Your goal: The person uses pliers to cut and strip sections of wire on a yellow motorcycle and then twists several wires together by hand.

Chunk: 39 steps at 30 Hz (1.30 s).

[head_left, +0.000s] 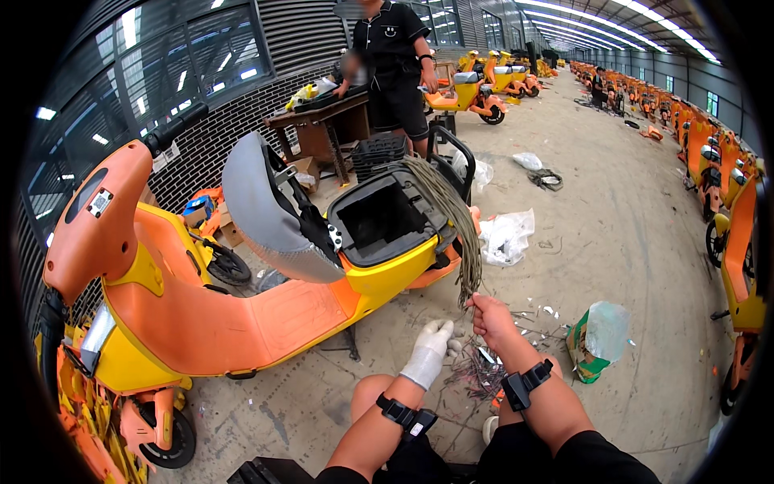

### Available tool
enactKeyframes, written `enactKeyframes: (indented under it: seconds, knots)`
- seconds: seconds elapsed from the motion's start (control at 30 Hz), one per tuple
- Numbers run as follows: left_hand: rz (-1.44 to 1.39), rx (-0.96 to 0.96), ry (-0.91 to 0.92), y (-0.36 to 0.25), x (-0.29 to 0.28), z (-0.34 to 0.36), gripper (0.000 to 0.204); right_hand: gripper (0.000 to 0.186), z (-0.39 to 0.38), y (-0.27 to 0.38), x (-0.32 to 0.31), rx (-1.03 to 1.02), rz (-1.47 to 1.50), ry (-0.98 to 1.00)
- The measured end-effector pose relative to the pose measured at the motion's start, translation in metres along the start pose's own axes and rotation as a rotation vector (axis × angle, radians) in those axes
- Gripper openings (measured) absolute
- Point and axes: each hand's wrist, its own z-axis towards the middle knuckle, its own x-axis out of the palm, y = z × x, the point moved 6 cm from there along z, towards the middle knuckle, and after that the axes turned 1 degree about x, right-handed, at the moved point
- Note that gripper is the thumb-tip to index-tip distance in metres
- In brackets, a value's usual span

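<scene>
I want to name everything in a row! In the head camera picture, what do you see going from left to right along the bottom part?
Scooter front wheel → left hand in a white glove → right hand pinching the bundle of cable ties → green bag on the floor → another orange scooter at the right edge.

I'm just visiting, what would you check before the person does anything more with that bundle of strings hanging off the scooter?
1. Grip on the bundle: the bare right hand pinches the lower end of the grey bundle of ties. Ok.
2. Left hand protected: it wears a white glove. Ok; the right hand is bare, not ok.
3. Left hand free: it hangs just below the bundle's end; whether it touches strands, cannot tell.
4. Bundle seated: it drapes over the open seat compartment edge. Ok.
5. Seat out of the way: tilted up. Ok.
6. Floor underfoot: cut scraps litter it. Not ok.
</scene>
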Motion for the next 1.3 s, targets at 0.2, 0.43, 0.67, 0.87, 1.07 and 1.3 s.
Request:
enactKeyframes:
  seconds: [0.2, 0.43, 0.67, 0.87, 1.07, 1.3]
  knots:
    - [0.044, 0.025, -0.006, -0.006, 0.005, -0.007, 0.022, 0.025, 0.000, 0.000, -0.006, -0.004, -0.010, 0.005]
    - [0.222, 0.033, 0.011, -0.008, 0.005, -0.007, 0.028, 0.025, -0.003, 0.001, -0.003, -0.013, -0.030, 0.015]
    - [0.224, 0.029, 0.036, -0.014, 0.013, -0.016, 0.032, 0.025, -0.002, -0.002, -0.005, -0.016, -0.025, 0.024]
    - [0.176, 0.033, 0.076, -0.010, 0.013, -0.014, 0.028, 0.025, -0.004, -0.001, -0.005, -0.012, -0.032, 0.028]
    - [-0.021, 0.036, 0.076, -0.004, 0.012, -0.009, 0.026, 0.025, -0.003, -0.004, -0.005, -0.013, -0.023, 0.024]
    - [-0.136, -0.030, 0.080, -0.016, 0.018, -0.020, 0.026, 0.024, -0.008, -0.002, -0.003, -0.006, -0.036, 0.017]
